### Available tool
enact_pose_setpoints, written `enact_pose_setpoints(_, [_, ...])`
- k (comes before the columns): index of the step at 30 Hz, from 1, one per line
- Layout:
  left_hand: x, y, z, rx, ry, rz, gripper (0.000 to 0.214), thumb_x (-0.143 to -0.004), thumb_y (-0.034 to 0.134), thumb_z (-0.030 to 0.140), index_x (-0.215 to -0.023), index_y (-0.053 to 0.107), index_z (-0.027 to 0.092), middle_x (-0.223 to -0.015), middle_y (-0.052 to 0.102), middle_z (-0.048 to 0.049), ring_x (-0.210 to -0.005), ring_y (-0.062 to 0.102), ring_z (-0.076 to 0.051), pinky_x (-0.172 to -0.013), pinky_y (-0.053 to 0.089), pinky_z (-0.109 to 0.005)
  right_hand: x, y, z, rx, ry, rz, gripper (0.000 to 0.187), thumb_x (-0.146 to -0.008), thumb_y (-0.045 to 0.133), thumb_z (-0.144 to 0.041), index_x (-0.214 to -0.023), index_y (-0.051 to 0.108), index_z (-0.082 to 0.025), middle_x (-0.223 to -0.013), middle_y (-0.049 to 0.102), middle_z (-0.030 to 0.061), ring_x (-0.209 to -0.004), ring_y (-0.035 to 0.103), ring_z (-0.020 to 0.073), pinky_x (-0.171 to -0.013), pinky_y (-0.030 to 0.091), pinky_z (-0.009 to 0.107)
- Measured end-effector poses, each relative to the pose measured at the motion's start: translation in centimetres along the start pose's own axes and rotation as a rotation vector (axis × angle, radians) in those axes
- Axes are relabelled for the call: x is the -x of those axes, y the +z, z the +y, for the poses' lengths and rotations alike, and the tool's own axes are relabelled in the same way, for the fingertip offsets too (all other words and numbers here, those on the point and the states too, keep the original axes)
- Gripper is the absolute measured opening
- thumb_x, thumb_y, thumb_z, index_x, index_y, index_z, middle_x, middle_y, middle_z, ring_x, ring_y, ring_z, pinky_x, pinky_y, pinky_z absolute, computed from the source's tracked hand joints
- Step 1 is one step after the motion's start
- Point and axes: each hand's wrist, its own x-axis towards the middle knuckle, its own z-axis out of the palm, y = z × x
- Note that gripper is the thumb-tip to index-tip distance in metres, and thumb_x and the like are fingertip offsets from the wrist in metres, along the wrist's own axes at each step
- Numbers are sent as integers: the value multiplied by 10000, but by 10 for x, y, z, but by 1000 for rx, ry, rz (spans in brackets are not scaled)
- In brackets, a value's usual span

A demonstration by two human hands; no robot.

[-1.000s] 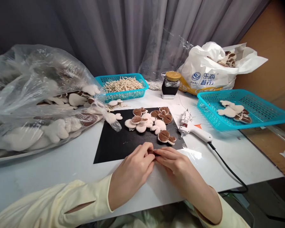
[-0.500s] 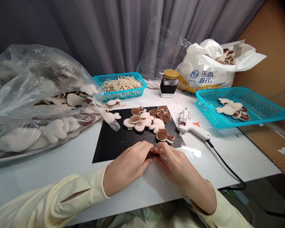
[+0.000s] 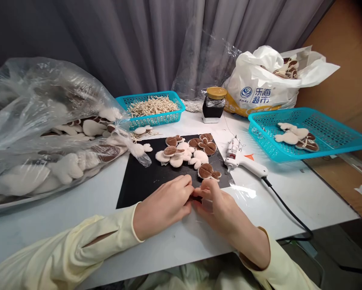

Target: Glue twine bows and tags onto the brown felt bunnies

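Just past the near edge of the black mat [image 3: 138, 181], my left hand [image 3: 165, 203] and my right hand [image 3: 221, 207] meet fingertip to fingertip. Between them is a small dark brown piece [image 3: 195, 198], pinched from both sides. Fingers cover most of it, so its full shape is hidden. Beyond my hands, several small plush rabbit-head shapes lie on the mat. Some show a brown face, like the brown rabbit head [image 3: 205, 171] closest to my right hand; others show a cream one, like the white rabbit head [image 3: 200, 158].
A white glue gun [image 3: 244, 162] with a black cord lies right of the mat. Blue baskets stand behind: a left one [image 3: 156, 120] with thin pale strips, a right one [image 3: 277, 155] with plush pieces. A plastic bag [image 3: 56, 92], a jar [image 3: 214, 106] and a shopping bag [image 3: 244, 84] surround them.
Both hands stay together on the brown piece. The right fingers have shifted and spread slightly around it. The camera view has moved a little.
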Motion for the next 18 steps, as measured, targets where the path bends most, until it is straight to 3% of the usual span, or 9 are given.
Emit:
enact_pose_setpoints(6, [3, 2, -6, -102, 63, 80, 166, -808, 416, 81, -803, 572, 136, -834, 517, -40, -762, 517, -168, -662, 433, -270, -1, -13, 1, -125, 25, -9, 397, -825, 495, -137, -1168, 313, -223, -904, 702, 47, -855, 665, 176, -683, 537, 278])
enact_pose_setpoints(8, [7, -9, -15, -38, 26, 153, 163, -796, 432, 92, -772, 584, 144, -804, 523, -28, -729, 517, -151, -653, 424, -254, -1, -20, 0, -89, 29, -23, 431, -854, 487, -178, -1240, 299, -213, -1032, 678, 84, -967, 640, 186, -773, 535, 311])
enact_pose_setpoints(11, [22, -34, -32, 136, -87, 285, 98, -755, 504, 137, -725, 595, 158, -774, 544, -8, -629, 483, -111, -588, 394, -221, 0, -22, -3, 55, -58, -153, 437, -898, 410, -173, -1317, 289, -200, -1231, 574, 117, -1093, 574, 195, -849, 517, 343])
enact_pose_setpoints(14, [42, -52, -47, 444, -232, 378, 62, -716, 573, 201, -694, 607, 154, -755, 575, 1, -635, 483, -108, -578, 380, -211, -4, -16, -6, 200, -151, -259, 425, -911, 371, -161, -1334, 329, -166, -1277, 535, 123, -1131, 541, 216, -882, 507, 377])
enact_pose_setpoints(18, [61, -49, -56, 1139, -401, 364, 150, -771, 488, 164, -732, 628, 127, -679, 593, 25, -649, 523, -94, -613, 412, -191, -18, -8, -7, 307, -155, -261, 409, -902, 412, -206, -1293, 410, -90, -1279, 524, 161, -1168, 504, 261, -943, 464, 443])
